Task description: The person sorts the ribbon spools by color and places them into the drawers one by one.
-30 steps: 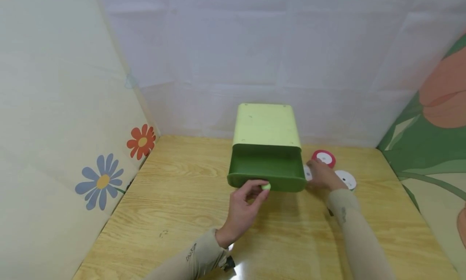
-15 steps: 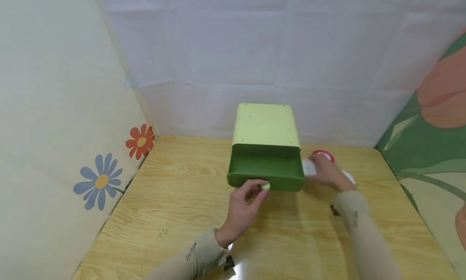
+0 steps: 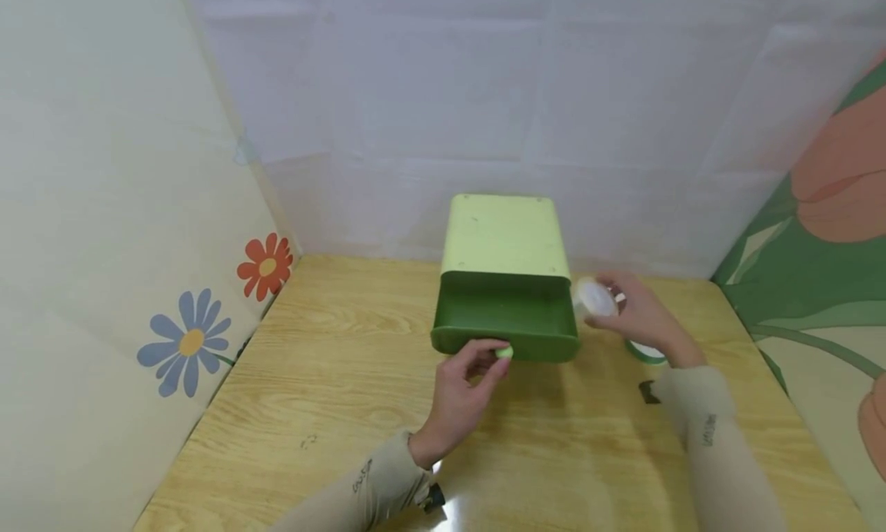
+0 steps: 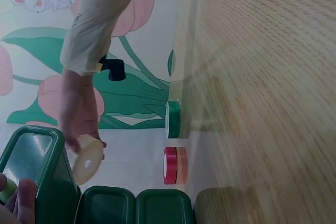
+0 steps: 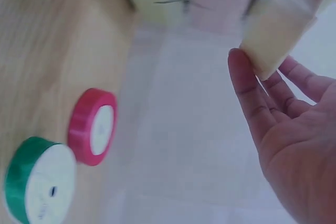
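My left hand (image 3: 460, 397) pinches the round light-green knob (image 3: 504, 353) of a dark green drawer (image 3: 547, 347). That drawer is pulled well out of a pale green drawer cabinet (image 3: 507, 236), and nothing shows inside it. To the right of the drawer, my right hand (image 3: 644, 317) holds a cream ribbon spool (image 3: 597, 297) by its edge, raised off the table. In the right wrist view, thumb and fingers reach round the cream spool (image 5: 278, 32). Below the right hand, a green ribbon spool (image 3: 647, 353) is partly covered by it.
A red ribbon spool (image 5: 89, 127) stands on the wooden table (image 3: 332, 363) near the green one, hidden behind the right hand in the head view. Lower drawers (image 4: 164, 206) of the cabinet are pushed in. A white sheet (image 3: 388, 117) hangs behind the table.
The right hand has lifted the cream spool from beside the drawer, tilting it up and moving slightly right. The left hand keeps its grip on the knob, and the drawer stays where it was.
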A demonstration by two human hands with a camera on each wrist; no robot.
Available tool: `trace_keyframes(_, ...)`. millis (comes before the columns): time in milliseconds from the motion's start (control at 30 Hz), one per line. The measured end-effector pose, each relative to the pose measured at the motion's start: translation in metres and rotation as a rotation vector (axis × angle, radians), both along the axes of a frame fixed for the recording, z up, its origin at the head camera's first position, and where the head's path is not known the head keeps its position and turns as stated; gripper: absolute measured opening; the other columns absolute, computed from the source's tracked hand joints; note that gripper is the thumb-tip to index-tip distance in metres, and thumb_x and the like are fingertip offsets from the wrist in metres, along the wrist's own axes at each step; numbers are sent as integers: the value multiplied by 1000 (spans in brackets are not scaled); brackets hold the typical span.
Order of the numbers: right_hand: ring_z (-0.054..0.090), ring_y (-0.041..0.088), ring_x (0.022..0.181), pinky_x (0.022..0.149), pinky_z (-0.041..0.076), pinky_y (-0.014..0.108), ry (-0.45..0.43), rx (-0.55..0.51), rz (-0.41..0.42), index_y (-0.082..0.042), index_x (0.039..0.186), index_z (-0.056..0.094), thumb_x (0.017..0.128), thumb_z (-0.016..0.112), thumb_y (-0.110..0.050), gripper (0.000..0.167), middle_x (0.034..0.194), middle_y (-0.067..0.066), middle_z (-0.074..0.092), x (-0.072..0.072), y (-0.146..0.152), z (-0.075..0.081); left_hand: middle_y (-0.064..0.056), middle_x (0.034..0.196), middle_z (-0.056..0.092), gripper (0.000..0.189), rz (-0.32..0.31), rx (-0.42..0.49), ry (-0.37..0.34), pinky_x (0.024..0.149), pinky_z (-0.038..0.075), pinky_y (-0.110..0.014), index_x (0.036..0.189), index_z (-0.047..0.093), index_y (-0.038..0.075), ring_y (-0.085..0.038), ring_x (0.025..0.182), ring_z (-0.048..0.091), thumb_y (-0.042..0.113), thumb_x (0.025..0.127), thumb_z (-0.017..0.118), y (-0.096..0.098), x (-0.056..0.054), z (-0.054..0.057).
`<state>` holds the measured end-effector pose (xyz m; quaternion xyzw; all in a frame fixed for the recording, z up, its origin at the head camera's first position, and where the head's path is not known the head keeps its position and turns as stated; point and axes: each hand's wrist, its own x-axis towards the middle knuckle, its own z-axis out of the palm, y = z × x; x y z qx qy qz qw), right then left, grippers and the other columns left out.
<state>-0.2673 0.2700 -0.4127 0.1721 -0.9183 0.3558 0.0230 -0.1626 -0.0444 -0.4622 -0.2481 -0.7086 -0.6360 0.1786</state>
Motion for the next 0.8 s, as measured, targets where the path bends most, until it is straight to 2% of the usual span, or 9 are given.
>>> trace_keyframes(200, 56, 36, 109, 73, 55, 29, -2, -31, 4, -1, 144, 49, 86, 85, -24, 72, 133, 20, 55, 12, -3, 21, -7, 91, 76, 16, 4, -1, -8, 70, 64, -31, 117, 70, 11, -11, 79, 73, 16, 102, 68, 0, 0, 0)
trace_keyframes(433, 58, 40, 111, 74, 54, 33, 29, 5, -7, -2, 146, 47, 87, 84, -27, 73, 139, 21, 52, 23, -7, 37, -7, 91, 76, 15, 7, 1, -4, 71, 64, -31, 116, 71, 11, -11, 80, 73, 15, 101, 68, 0, 0, 0)
trace_keyframes(800, 59, 37, 106, 65, 59, 26, 114, -32, 70, -6, 142, 55, 82, 88, -20, 70, 128, 17, 55, 38, -29, 56, -7, 92, 75, 15, 13, -1, -12, 71, 64, -31, 116, 71, 11, -13, 80, 74, 16, 101, 68, 0, 0, 0)
